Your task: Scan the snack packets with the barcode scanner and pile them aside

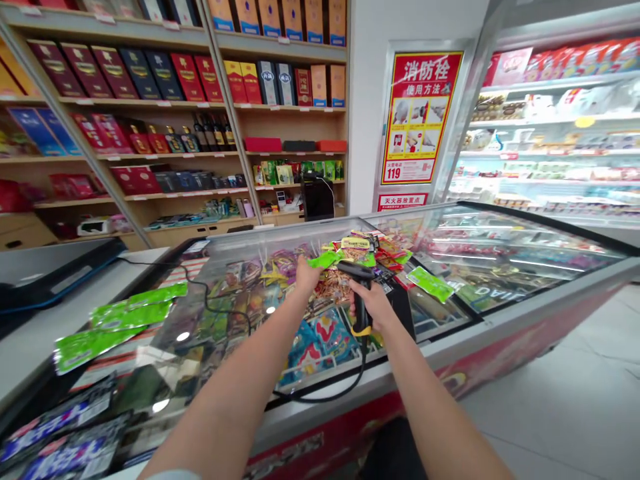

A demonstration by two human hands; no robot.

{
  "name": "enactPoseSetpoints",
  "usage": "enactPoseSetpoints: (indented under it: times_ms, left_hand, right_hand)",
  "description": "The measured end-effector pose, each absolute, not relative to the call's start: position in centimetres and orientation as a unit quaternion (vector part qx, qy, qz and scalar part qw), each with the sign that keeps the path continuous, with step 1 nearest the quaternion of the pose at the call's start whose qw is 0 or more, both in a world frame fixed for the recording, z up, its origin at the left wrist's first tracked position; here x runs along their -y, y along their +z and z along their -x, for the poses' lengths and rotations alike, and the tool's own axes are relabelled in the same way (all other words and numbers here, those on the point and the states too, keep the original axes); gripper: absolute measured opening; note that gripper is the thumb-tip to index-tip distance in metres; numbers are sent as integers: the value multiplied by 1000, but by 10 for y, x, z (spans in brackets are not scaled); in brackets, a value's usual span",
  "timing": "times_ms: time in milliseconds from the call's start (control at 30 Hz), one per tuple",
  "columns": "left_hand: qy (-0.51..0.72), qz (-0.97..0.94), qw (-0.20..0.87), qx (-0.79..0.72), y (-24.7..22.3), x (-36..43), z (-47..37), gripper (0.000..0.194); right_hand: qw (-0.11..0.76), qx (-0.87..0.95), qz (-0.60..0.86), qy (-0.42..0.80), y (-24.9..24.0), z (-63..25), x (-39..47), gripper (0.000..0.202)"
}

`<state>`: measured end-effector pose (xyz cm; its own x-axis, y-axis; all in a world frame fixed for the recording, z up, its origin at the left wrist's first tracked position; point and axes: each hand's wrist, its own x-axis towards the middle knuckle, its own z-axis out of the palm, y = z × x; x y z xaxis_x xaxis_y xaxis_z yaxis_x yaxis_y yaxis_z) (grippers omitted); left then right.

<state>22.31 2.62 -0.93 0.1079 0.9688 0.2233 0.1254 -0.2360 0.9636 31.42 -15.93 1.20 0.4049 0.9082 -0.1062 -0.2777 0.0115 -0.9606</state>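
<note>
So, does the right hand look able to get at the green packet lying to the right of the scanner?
Probably not yet: the right hand is wrapped around the scanner. The green packet itself lies close by, with nothing visible covering it.

camera: head-worn | aim: forward, down | near: glass-topped freezer (520,317) below | far: wall shelves (300,53) ahead

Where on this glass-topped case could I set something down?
Bare-looking glass lies right of the lone green packet, up to the black rim; another patch sits between the left-end green packets and left forearm. Crowded: the packet pile by the left hand and scanner.
</note>
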Motion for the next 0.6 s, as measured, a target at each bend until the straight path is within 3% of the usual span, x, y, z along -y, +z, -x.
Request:
enactPoseSetpoints:
  times_ms: [167, 433, 600]
  left_hand:
    - [442, -686, 319, -482, -17, -20, -226, 29]
    - [474, -661, 322, -485, -13, -11, -215, 29]
    - [470, -665, 289, -503, 10, -8, -161, 25]
  right_hand:
    - [627, 297, 543, 473, 8, -318, 161, 40]
    - [640, 296, 533, 468, 9, -307, 158, 34]
    - [609, 333, 516, 502, 11, -284, 154, 35]
